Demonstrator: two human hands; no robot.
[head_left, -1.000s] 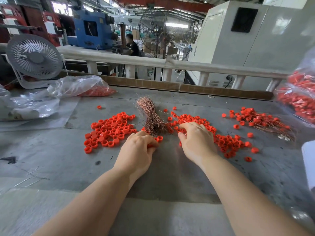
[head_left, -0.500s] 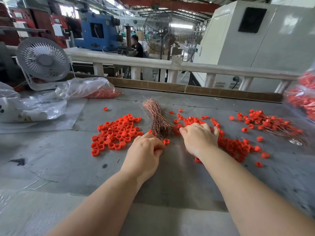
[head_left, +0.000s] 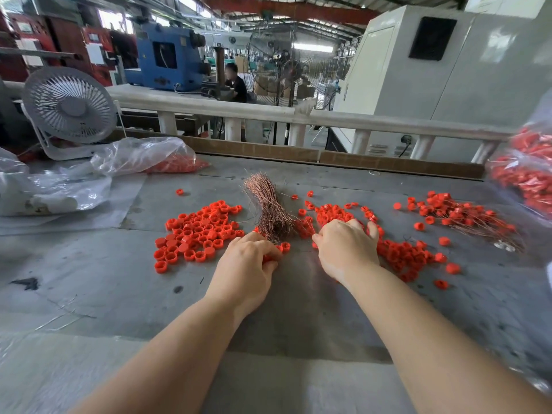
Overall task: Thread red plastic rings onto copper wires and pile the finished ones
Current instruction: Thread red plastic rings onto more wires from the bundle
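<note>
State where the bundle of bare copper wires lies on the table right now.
In the head view, the bundle of copper wires lies mid-table, between two spreads of red rings, its near end just beyond the left hand.

Matt red plastic rings [head_left: 197,231] lie on a dull, scuffed grey table [head_left: 89,273]; the copper wires [head_left: 271,210] gleam metallic; clear plastic bags [head_left: 140,155] shine glossy.

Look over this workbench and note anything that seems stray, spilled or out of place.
A few red rings lie apart from the piles: one alone beyond the left pile, and several scattered at the right near the table edge. Thin loose wires lie stray at the near left. Otherwise nothing looks damaged.
</note>
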